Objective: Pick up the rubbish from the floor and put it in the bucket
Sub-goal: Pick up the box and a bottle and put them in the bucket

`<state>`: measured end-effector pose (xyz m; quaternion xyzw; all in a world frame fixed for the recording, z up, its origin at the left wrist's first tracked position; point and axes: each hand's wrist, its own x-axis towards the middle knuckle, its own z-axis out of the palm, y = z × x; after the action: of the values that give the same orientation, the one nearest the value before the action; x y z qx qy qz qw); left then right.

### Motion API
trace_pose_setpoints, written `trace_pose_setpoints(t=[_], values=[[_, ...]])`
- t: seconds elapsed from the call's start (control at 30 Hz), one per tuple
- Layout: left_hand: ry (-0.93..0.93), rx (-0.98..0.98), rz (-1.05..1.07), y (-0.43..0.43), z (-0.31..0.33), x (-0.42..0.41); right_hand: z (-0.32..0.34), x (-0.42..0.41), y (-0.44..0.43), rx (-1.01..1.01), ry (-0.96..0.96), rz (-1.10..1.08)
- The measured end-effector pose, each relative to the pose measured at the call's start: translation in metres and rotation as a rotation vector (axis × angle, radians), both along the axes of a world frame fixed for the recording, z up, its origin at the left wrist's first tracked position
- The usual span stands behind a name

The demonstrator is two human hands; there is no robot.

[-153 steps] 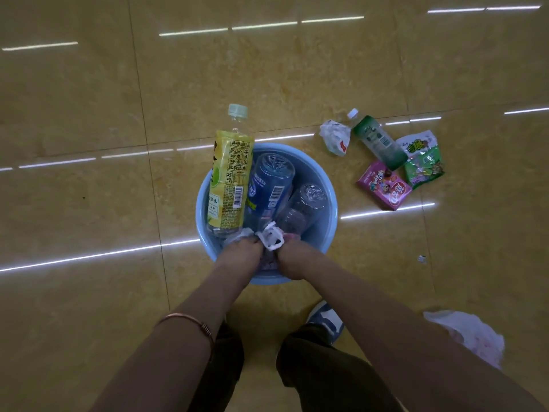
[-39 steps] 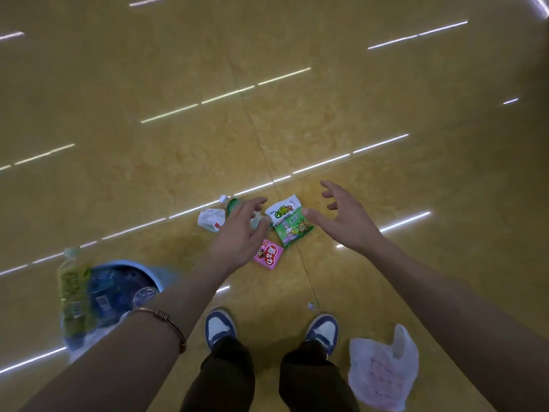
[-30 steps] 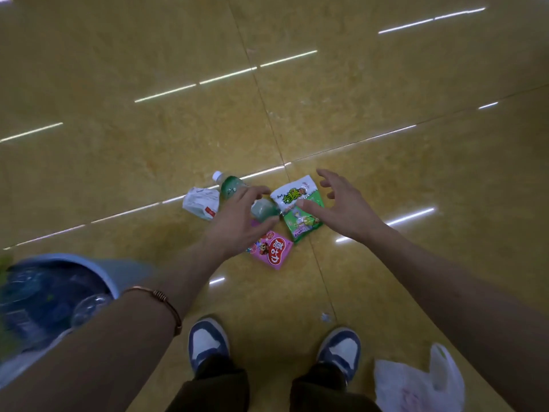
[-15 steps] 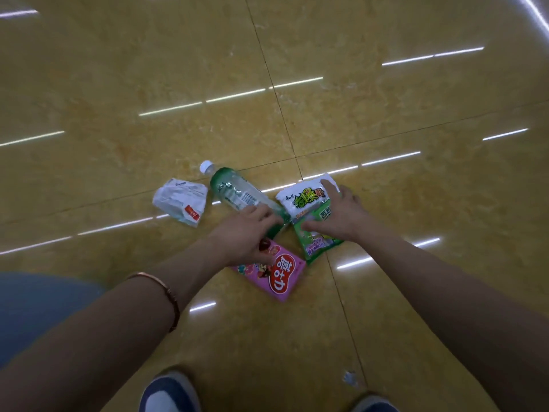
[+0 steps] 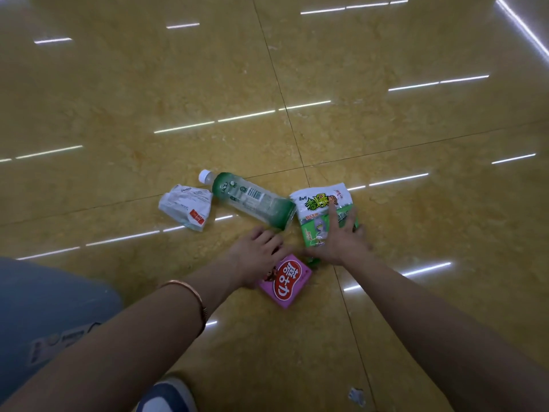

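Note:
My left hand (image 5: pixel 258 254) reaches down to the floor, its fingers curled over the far corner of a pink snack packet (image 5: pixel 288 282) that lies flat. My right hand (image 5: pixel 338 242) lies palm down, fingers spread, on a green snack packet (image 5: pixel 315 233) that overlaps a white-and-green one (image 5: pixel 320 199). A green-labelled plastic bottle (image 5: pixel 252 200) lies on its side just beyond my left hand. Left of its cap sits a crumpled white wrapper (image 5: pixel 187 208). The blue bucket (image 5: pixel 44 304) is a blur at the left edge, close to my left forearm.
The floor is glossy yellow tile with bright light reflections. A small scrap of paper (image 5: pixel 356 396) lies near the bottom edge, right of my blue-and-white shoe (image 5: pixel 169 395).
I have crouched and leaned from the bucket to the litter pile. My left hand slid off the bottle's base onto the pink packet. My right hand settled flat on the green packets.

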<state>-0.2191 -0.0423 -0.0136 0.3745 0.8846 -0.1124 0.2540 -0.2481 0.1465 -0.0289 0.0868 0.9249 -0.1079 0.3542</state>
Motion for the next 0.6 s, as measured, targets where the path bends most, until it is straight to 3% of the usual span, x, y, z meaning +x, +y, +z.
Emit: trace_pose_setpoints(t=[0.33,0.6], values=[[-0.062,0.036,0.108,-0.015,0.010,-0.016,-0.002,0.001,0.007,-0.032,0.141,0.009],[-0.200,0.276,0.522,-0.026,0.066,-0.017,0.047,0.009,0.017,-0.251,0.227,-0.235]])
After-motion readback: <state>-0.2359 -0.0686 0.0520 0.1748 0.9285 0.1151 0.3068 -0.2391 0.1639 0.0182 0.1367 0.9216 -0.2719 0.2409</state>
